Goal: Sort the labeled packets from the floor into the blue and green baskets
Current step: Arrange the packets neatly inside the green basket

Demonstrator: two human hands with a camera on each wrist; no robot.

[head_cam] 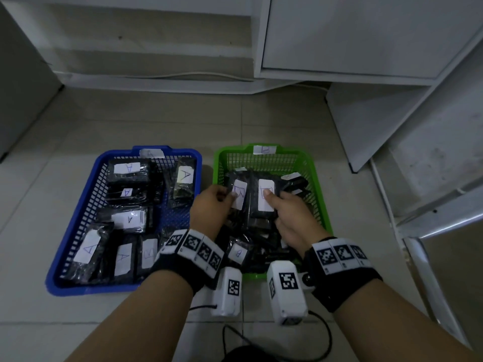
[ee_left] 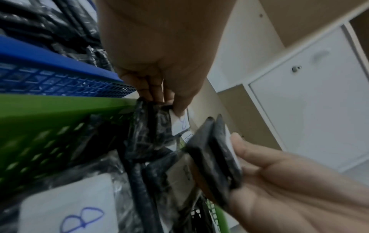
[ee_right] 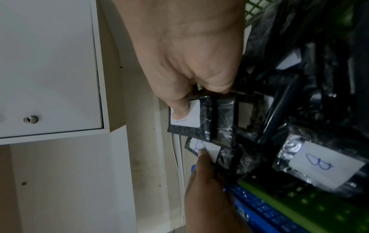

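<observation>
A blue basket [head_cam: 78,231] on the left holds several black packets with white "A" labels and one "B" packet [head_cam: 149,253]. The green basket [head_cam: 317,184] beside it holds several black "B" packets. Over the green basket my left hand [head_cam: 213,205] pinches a black packet labelled B [head_cam: 239,195], thumb on its label. My right hand [head_cam: 285,215] grips another black B packet [head_cam: 265,198], thumb pressing the white label. The left wrist view shows the left packet [ee_left: 157,126] under my left hand [ee_left: 159,88]. In the right wrist view, my right hand [ee_right: 191,78] pins its packet [ee_right: 199,116].
White cabinets [head_cam: 366,35] and a low shelf stand behind and to the right of the baskets. Pale floor tiles [head_cam: 156,121] surround them. A black cable [head_cam: 321,335] trails on the floor near my wrists.
</observation>
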